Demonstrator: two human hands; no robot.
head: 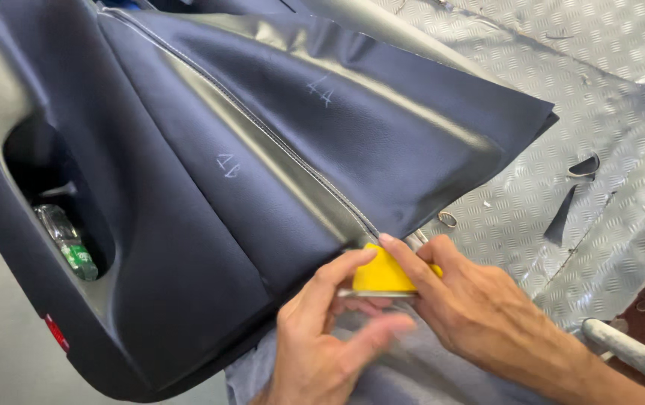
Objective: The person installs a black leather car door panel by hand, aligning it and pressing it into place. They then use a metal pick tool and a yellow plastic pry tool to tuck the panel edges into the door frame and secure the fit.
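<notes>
Black leather-look covering [382,127] drapes over a dark car door panel [150,285], up and away from both hands, its stitched seam [292,154] running down to end just above the fingertips. Under the hands lies a patterned metal surface [562,97], with offcuts to the right. Both hands pinch a small yellow wedge tool [382,276] between them: the left hand [322,337] grips its near edge with thumb and curled fingers, and the right hand [480,307] lays its index finger along the top. The tool sits at the lower end of the seam, touching the fold of the covering. Pressed too hard or at a slant, the wedge could crease or nick the covering or pull the seam off line; a slip could jab a fingertip. Loose covering could also slide on the panel.
</notes>
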